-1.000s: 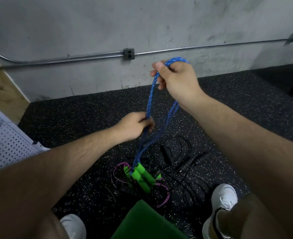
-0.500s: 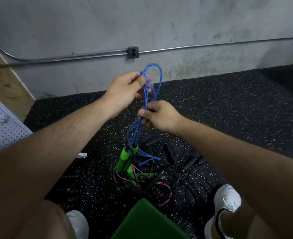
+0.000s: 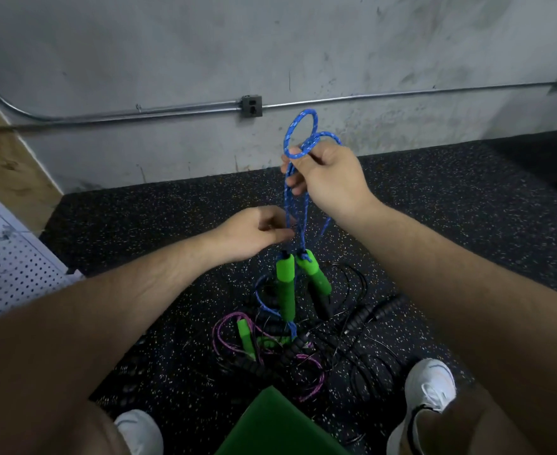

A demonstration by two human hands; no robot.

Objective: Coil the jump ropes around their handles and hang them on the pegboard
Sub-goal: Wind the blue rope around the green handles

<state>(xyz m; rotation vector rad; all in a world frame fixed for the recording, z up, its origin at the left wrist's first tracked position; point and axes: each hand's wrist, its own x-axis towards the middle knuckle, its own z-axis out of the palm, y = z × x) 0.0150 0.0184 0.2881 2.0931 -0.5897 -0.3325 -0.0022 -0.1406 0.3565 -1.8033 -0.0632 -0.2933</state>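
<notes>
A blue braided jump rope [image 3: 298, 133] hangs in several strands from my right hand [image 3: 328, 178], which grips its upper loops; two loops stick up above the fingers. Its two green foam handles [image 3: 285, 290] dangle side by side below, above the floor. My left hand [image 3: 254, 229] is lower and to the left, pinching the blue strands just above the handles. The white pegboard [image 3: 5, 257] shows at the left edge.
On the black speckled rubber floor [image 3: 451, 198] lies a tangle of other ropes: a purple rope with a green handle [image 3: 246, 338] and black ropes with black handles [image 3: 367, 315]. A green object [image 3: 277, 425] sits between my white shoes. A concrete wall with conduit stands behind.
My hands have swapped heights: the right hand rose to hold the top loops, the left dropped to the strands near the handles. The green handles have lifted and hang higher.
</notes>
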